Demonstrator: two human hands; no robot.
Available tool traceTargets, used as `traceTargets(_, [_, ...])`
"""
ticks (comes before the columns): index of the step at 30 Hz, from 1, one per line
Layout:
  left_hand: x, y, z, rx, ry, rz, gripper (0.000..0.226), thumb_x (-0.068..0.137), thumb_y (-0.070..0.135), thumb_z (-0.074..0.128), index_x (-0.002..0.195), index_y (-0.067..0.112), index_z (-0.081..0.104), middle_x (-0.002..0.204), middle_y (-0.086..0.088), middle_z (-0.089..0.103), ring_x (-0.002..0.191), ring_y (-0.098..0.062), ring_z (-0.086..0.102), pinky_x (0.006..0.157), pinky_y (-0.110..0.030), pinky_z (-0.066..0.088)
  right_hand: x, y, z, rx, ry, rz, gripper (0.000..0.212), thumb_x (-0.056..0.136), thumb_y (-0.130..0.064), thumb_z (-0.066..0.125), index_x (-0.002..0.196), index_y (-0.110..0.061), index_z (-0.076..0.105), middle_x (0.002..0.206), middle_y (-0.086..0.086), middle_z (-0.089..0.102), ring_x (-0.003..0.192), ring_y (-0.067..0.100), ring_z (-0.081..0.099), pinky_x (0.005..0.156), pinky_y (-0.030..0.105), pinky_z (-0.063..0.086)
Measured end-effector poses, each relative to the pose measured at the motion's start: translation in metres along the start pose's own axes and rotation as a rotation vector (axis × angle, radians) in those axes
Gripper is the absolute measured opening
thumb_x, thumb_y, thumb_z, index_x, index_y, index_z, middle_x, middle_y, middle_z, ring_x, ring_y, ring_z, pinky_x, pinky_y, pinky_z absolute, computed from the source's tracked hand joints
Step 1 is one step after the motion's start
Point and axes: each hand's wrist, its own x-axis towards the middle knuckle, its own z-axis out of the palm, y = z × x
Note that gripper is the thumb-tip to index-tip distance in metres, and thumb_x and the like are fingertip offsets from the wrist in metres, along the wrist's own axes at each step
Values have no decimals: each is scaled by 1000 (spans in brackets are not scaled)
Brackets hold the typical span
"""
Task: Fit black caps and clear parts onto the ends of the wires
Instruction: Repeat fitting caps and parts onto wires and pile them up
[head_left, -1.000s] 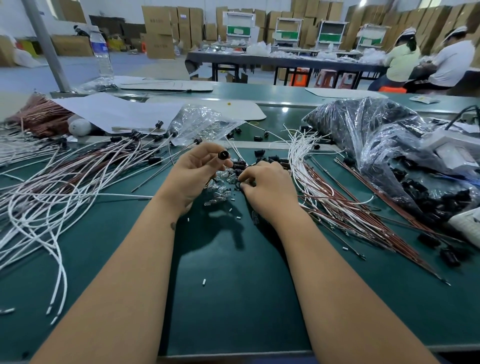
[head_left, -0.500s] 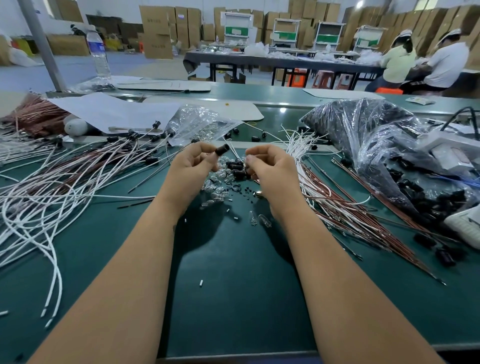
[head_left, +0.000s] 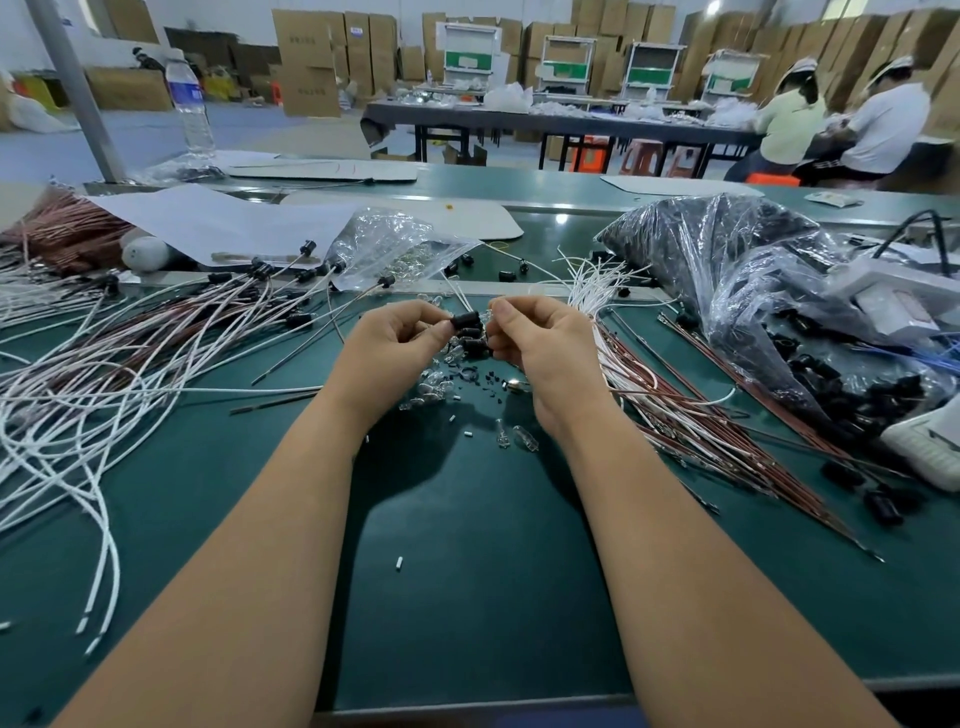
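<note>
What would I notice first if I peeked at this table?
Probably the two hands in the middle: the left hand pinches a small black cap and the right hand brings a tiny clear part up to it. On the left sprawls a big tangle of white wires. On the right sits a shiny plastic bag stuffed with black caps.

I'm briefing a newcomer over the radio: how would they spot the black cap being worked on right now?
Start at the green table and follow both forearms to where the hands meet. The black cap is pinched in the left hand, facing the right hand, which pinches a clear part. Unlike the loose caps lying below, it is lifted off the table.
</note>
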Motion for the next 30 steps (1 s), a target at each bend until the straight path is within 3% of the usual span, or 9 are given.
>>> traceTargets(10, [0,-2,0,7,17,-20,11,94,11,59,86,14,67,57,-1,40,43,-6,29,42,-14,26,-1,-1,-3,-36,-35,-64,10,88,-2,66,86,-11,70,59,-9,62,53,0,55,57,14,46])
traceTargets(15, [0,-2,0,30,7,-31,11,93,13,59,85,13,67,56,0,40,42,-5,29,41,-14,25,-1,-1,-4,-105,-54,-87,15,87,-3,67,82,-17,72,66,-4,65,56,0,55,60,14,47])
traceTargets(20, [0,0,1,49,33,-14,13,91,12,62,80,18,68,65,-11,53,55,-15,41,52,-24,33,0,2,-3,-96,-64,-59,8,88,-9,67,85,-14,72,63,-6,65,59,5,58,62,20,50])
traceTargets(26, [-2,0,2,112,66,34,5,86,12,70,84,16,71,75,-13,68,54,-10,46,53,-17,39,0,6,0,-45,-43,53,10,90,-6,63,82,-11,65,65,0,65,54,5,59,55,18,49])
traceTargets(30, [-1,0,3,90,55,14,12,86,11,69,78,21,69,78,-16,71,66,-16,57,66,-30,47,0,6,-2,9,-58,54,11,88,-1,65,81,-10,65,66,0,62,56,7,56,58,18,48])
